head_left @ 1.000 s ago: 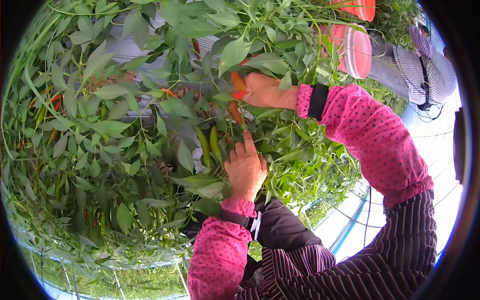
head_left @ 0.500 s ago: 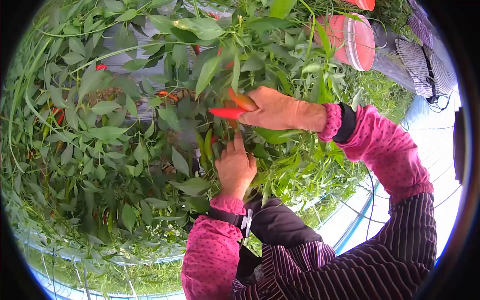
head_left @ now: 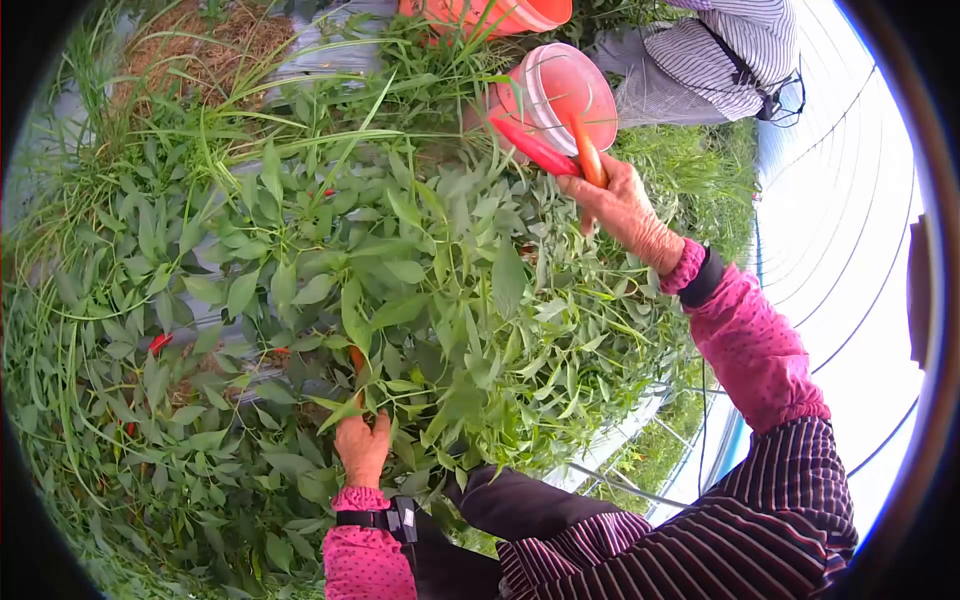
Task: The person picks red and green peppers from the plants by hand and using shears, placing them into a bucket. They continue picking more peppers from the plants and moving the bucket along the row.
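Observation:
My right hand [head_left: 627, 213] is closed around a bright red chili pepper [head_left: 537, 147] and an orange chili pepper [head_left: 588, 152]. Both stick out past the fingers, in front of a pink bucket [head_left: 570, 95] with a pale rim. Down among the leaves of the pepper plants [head_left: 400, 290] is my left hand [head_left: 363, 447], its fingertips hidden by foliage. Just beyond those fingers hangs an orange-red chili pepper [head_left: 357, 358]; whether the hand grips it is not visible.
A second, orange-red bucket [head_left: 500, 12] stands at the top, beside the pink one. Another person in striped clothing [head_left: 735, 55] is close to the buckets. More red peppers [head_left: 160, 343] show among the leaves at left. Dry straw [head_left: 200, 50] lies at upper left.
My right hand has lifted away from the plants with the peppers and is now by the pink bucket. The view has shifted, and my left hand stays low among the leaves.

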### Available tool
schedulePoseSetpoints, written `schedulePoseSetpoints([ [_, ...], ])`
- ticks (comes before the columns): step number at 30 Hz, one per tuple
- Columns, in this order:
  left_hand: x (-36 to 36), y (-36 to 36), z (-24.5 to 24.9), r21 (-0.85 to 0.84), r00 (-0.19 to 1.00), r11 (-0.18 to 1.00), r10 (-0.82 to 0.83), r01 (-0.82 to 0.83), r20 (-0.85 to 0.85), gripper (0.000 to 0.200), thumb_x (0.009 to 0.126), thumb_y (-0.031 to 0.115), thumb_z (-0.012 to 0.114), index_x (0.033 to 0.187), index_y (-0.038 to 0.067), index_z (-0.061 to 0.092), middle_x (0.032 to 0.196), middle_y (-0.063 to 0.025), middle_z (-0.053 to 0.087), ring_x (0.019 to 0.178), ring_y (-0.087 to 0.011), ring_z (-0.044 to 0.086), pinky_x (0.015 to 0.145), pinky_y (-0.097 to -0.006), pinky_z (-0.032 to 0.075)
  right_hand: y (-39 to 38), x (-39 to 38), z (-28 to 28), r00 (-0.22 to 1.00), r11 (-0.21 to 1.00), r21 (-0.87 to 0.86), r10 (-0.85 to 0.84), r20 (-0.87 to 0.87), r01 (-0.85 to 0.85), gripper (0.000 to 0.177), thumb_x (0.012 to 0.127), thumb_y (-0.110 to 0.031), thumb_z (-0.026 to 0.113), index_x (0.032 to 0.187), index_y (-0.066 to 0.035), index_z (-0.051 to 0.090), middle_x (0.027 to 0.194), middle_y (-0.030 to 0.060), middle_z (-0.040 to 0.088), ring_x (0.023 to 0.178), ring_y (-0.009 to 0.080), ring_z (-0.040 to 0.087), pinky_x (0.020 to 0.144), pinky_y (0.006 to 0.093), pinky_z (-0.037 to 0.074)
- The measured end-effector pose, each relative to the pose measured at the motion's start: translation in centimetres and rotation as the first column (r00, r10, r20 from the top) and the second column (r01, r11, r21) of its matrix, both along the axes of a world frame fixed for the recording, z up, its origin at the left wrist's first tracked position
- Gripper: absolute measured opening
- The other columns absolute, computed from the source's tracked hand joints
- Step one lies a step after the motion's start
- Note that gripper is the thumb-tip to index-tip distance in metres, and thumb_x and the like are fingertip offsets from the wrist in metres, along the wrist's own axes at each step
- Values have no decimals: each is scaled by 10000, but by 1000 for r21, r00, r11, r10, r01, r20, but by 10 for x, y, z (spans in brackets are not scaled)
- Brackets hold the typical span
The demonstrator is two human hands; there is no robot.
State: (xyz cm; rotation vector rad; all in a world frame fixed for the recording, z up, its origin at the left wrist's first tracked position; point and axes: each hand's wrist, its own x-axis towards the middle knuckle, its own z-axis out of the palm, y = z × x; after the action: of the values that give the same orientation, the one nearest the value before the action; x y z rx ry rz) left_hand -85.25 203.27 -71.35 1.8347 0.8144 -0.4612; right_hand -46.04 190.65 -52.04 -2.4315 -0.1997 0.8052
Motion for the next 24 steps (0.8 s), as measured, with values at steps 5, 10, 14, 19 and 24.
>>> schedulePoseSetpoints([
  [5, -15, 3, -12, -2, 997, 998, -56, 56, -44, 478, 777, 251, 671, 1187, 44, 537, 962, -207, 643, 908, -419, 587, 769, -485, 473, -83, 150, -22, 918, 920, -360, 2, 397, 154, 388, 819, -264, 685, 1098, -5, 615, 761, 43, 602, 488, 113, 569, 427, 253, 514],
  [10, -11, 4, -9, 43, 995, 994, -96, 96, -8, 447, 802, 231, 663, 1161, 1, 531, 964, -228, 623, 908, -421, 584, 747, -482, 475, -127, 210, -28, 776, 689, -615, 120, 619, 384, 578, 751, -321, 696, 1215, -38, 500, 1122, 210, 565, 952, 309, 626, 771, 393, 525],
  [14, -1, 12, 5, 26, 998, 998, -65, 64, 16, 479, 797, 240, 675, 1187, 17, 507, 962, -210, 631, 904, -407, 596, 749, -478, 478, -163, 167, -54, 791, 696, -662, 224, 569, 279, 487, 749, -250, 650, 1166, -52, 496, 1190, 254, 495, 1134, 391, 513, 944, 452, 434],
  [19, -4, 14, 30, 102, 992, 991, -76, 86, -101, 653, 758, 259, 687, 1309, 47, 406, 1140, -185, 580, 1028, -377, 561, 832, -498, 445, -169, 69, -46, 868, 616, -785, 426, 256, -71, 345, 775, -204, 602, 1060, -17, 550, 1086, 231, 574, 1036, 388, 547, 885, 442, 445],
  [24, -16, 14, 47, 79, 980, 985, -138, 151, -146, 677, 794, 309, 653, 1330, 3, 374, 1195, -218, 540, 1082, -379, 537, 933, -483, 400, -216, 15, -26, 917, 580, -811, 362, 166, -82, 263, 776, -222, 542, 858, -1, 658, 889, 255, 642, 842, 430, 625, 757, 488, 498],
])
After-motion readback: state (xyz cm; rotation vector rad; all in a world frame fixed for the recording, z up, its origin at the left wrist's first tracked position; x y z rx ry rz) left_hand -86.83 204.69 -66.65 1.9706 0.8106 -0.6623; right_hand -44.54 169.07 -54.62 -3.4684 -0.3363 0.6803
